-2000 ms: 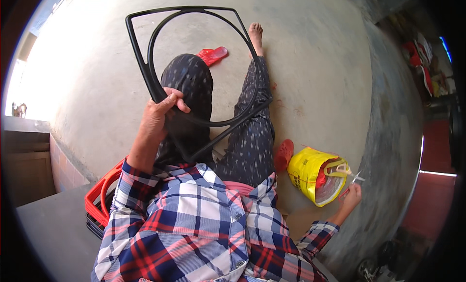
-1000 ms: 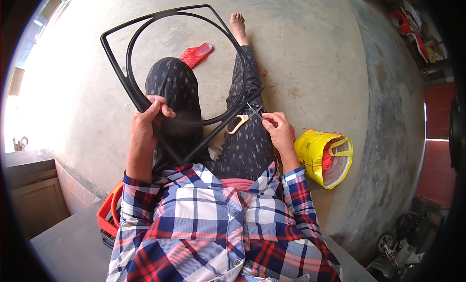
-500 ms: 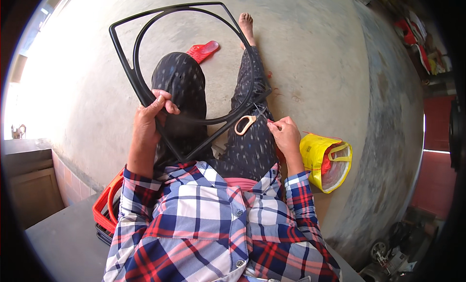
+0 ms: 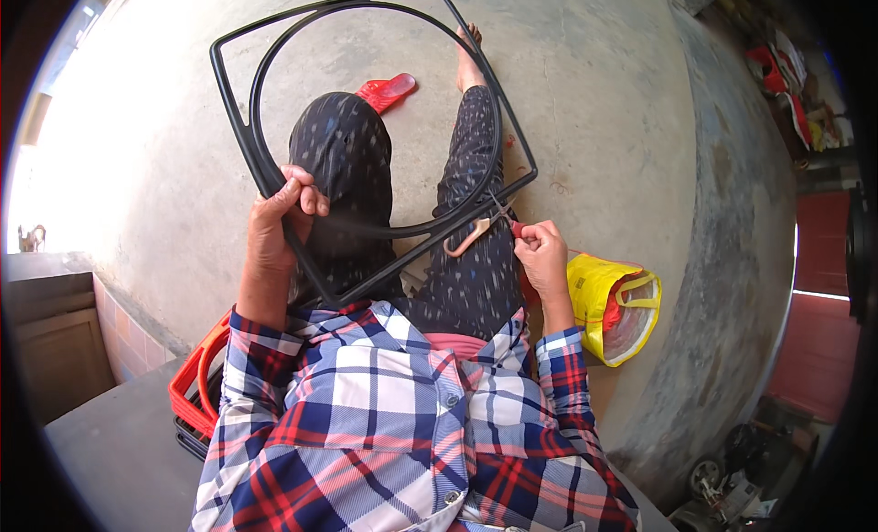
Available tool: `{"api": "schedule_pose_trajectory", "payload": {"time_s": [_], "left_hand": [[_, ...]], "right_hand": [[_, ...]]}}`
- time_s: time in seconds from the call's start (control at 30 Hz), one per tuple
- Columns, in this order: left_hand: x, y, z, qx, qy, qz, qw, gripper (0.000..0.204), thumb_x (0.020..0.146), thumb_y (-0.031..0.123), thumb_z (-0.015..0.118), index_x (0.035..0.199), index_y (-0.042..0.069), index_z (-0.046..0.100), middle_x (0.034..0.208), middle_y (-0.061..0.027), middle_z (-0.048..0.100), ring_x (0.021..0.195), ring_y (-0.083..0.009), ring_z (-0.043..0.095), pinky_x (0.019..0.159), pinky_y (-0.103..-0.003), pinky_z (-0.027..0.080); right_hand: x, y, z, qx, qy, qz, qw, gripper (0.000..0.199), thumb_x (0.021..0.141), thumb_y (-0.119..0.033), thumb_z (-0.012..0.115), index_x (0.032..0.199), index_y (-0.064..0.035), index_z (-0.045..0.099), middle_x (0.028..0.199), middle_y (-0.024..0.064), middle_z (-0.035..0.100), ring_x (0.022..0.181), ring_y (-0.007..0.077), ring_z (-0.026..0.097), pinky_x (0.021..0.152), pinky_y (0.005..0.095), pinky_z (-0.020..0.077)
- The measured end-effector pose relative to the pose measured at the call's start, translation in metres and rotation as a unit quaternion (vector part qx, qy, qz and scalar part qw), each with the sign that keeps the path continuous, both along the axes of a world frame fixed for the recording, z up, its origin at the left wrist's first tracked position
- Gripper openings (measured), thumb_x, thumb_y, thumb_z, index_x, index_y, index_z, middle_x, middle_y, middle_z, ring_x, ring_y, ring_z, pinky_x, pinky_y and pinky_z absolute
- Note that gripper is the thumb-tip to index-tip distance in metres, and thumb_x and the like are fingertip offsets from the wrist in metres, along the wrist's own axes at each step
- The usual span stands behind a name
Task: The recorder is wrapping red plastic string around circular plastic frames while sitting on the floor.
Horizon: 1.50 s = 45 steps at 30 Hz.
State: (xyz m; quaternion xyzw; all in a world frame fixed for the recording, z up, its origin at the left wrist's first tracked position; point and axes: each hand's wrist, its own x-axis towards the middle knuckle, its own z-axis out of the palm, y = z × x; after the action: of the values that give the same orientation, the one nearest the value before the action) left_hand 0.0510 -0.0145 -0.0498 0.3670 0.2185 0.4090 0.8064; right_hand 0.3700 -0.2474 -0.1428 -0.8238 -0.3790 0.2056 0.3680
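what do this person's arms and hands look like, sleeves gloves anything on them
Both hands are bare: no gloves, and no rings or watch that can be made out. The left hand and right hand come out of long shirt sleeves in a red, blue and white plaid, with buttoned cuffs reaching the wrists. The left sleeve and right sleeve match.

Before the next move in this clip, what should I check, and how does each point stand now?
1. Left hand grips the black frame at its lower left side: ok.
2. Right hand holds the scissors by the handles: ok.
3. Scissor tips meet the frame at its lower right edge: ok, though whether the blades are open is too small to tell.
4. Frame held up over the knees, off the floor: ok.
5. Yellow bag lies open beside the right hand, apart from it: ok.
6. What is being cut at the tips: cannot tell.
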Motion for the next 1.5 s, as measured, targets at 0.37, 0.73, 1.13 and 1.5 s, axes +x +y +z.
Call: {"api": "schedule_pose_trajectory", "payload": {"time_s": [0.37, 0.73, 1.13, 1.5], "left_hand": [[-0.011, 0.006, -0.014, -0.022, -0.104, -0.022, 0.994, 0.019, 0.093, 0.022, 0.058, 0.104, 0.006, 0.056, 0.067, -0.0013, 0.054, 0.071, -0.0187, 0.057, 0.079, -0.035, 0.042], [-0.01, 0.009, -0.004, 0.022, -0.127, -0.073, 0.989, 0.017, 0.092, 0.023, 0.058, 0.101, 0.008, 0.057, 0.062, 0.0017, 0.053, 0.061, -0.0145, 0.055, 0.07, -0.032, 0.04], [0.019, 0.029, 0.014, 0.034, -0.131, -0.182, 0.974, 0.016, 0.093, 0.023, 0.058, 0.097, 0.008, 0.053, 0.056, 0.0043, 0.047, 0.052, -0.0112, 0.048, 0.062, -0.03, 0.039], [0.033, 0.054, 0.022, -0.111, -0.08, -0.202, 0.97, 0.045, 0.099, 0.031, 0.048, 0.122, -0.007, 0.053, 0.08, -0.0105, 0.064, 0.073, -0.0256, 0.062, 0.073, -0.036, 0.05]], "right_hand": [[-0.003, -0.022, 0.031, 0.218, 0.35, -0.09, 0.906, 0.026, 0.089, 0.002, 0.06, 0.115, 0.0022, 0.061, 0.094, 0.0071, 0.07, 0.065, 0.0067, 0.055, 0.063, 0.0185, 0.0468], [-0.001, -0.047, 0.048, 0.307, 0.558, -0.055, 0.769, 0.04, 0.086, -0.018, 0.069, 0.12, -0.002, 0.054, 0.099, 0.0093, 0.061, 0.068, 0.0142, 0.056, 0.051, 0.0261, 0.0433], [0.009, 0.008, 0.11, 0.39, 0.694, 0.061, 0.602, 0.058, 0.088, -0.058, 0.059, 0.115, -0.007, 0.052, 0.115, 0.0101, 0.055, 0.1, 0.0294, 0.059, 0.087, 0.0496, 0.0489], [-0.013, 0.011, 0.141, 0.439, 0.763, 0.152, 0.449, 0.034, 0.1, -0.042, 0.049, 0.094, -0.0083, 0.045, 0.055, -0.0044, 0.034, 0.039, 0.0048, 0.022, 0.04, 0.0226, 0.0215]]}}
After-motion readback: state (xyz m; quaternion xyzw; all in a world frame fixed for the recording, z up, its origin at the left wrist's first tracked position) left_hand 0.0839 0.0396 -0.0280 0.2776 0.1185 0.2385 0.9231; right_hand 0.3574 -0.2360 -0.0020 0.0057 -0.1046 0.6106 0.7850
